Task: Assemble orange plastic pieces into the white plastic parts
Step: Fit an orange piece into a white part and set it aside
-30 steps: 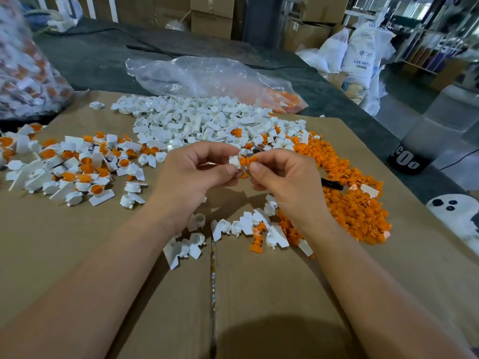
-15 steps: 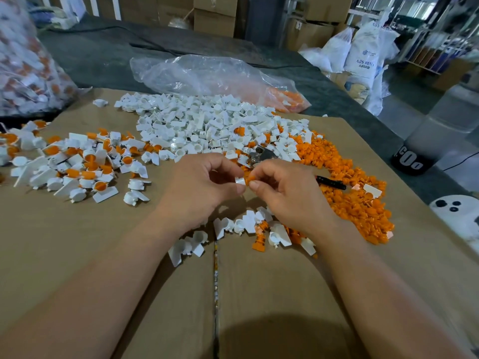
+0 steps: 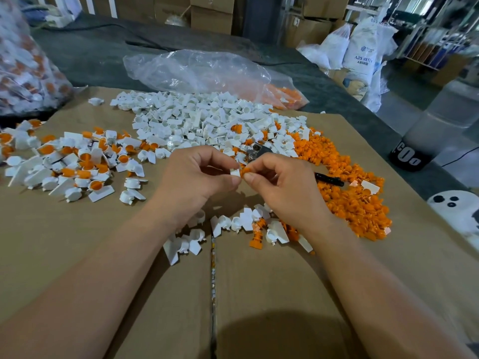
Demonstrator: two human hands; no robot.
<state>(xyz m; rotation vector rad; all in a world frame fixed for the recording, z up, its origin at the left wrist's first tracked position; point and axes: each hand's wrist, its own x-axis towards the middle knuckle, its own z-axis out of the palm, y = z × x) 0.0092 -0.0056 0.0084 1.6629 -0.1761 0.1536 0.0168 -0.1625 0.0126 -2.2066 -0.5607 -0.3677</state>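
One orange piece [image 3: 246, 170], white part [image 3: 235, 173], touching as before.

"ABS RESI" is printed in dark capitals on a white sack [image 3: 363, 51] at the far right, with the end of the word lost round the sack's curve. A small blue logo is set above it, and a smaller line below is too blurred to be read. Large white characters resembling "C0o" are seen on the black base [image 3: 407, 158] of a translucent container.

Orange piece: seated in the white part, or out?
Not seated: the orange piece, in the right hand, shows beside the white part.
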